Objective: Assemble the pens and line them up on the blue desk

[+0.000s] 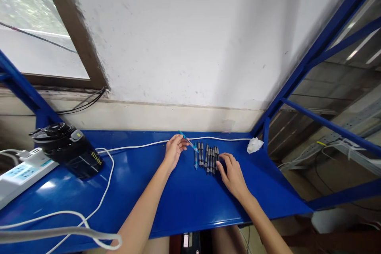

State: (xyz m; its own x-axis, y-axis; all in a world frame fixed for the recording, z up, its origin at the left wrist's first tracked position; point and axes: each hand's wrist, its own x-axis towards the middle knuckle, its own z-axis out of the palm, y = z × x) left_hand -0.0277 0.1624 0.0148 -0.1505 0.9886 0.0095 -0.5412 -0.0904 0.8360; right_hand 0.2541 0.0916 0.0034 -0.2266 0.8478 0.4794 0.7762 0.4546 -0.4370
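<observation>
I had my left hand [174, 153] out over the blue worktop [193, 204], thumb and fingers pinched on a slim blue pen [190, 143]. That pen slanted: its top end pointed up toward the back edge and the left, while its other end came down to the right, out beyond my fingertips. Just below that lower end, toward the front edge, lay a second blue pen [195, 160], its long axis running roughly from the back edge to the front edge. Whether the two pens touched where they met in my view, I could not tell.

To the right of the second pen, a row of black pens [211, 159] lay side by side, most of them close to the same front-to-back line. So the pen in my grip lay across their direction, and to my mind that difference in angle was what mattered most. My left hand was the nearer one to the blue pair.

My right hand [230, 172] was at the other end of the row, on the side of the right edge, with thumb and forefinger apart next to the last black pen; I could not tell if they touched it. Behind everything, a white cable [143, 145] ran near the back edge, ending by some crumpled paper [255, 145] close to the back right corner
</observation>
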